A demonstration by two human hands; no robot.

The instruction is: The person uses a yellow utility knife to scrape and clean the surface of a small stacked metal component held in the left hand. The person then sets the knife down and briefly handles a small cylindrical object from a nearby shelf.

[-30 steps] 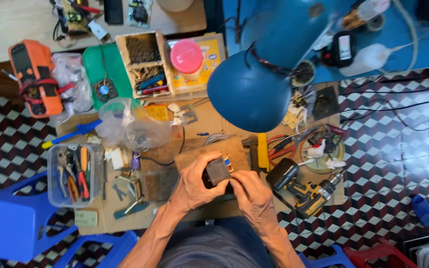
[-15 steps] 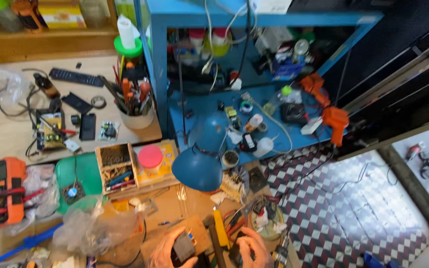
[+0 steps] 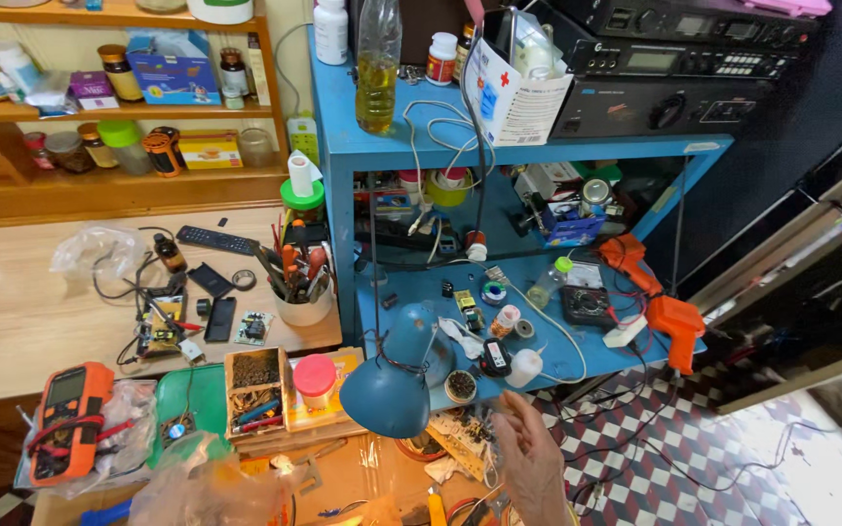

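Left hand: out of view, below the bottom edge; whether it holds anything cannot be told.
Right hand (image 3: 530,468): rises from the bottom edge, wrist cut off by the frame; fingers loosely spread and lifted, blurred, gripping nothing that shows.
Hidden: the worktop under the hand runs out of the picture; the lamp (image 3: 397,375) covers part of the clutter behind it.
Hard to make out: the small parts and wires (image 3: 460,438) just left of the hand are a tangle; single pieces cannot be told apart.
Nearest thing: that tangle of parts, just beside the fingers on their left; touching or apart cannot be told.
Lamp: blue shade tilted down, up and to the left of the fingertips, apart from them.
White bottle (image 3: 524,367): on the blue shelf (image 3: 577,356), above the fingertips, not touched.
Pink-lidded jar (image 3: 315,378): well left of the hand, past the lamp.
Orange meter (image 3: 68,421): far left, well apart.
Orange tool (image 3: 669,321): at the shelf's right edge, well apart.
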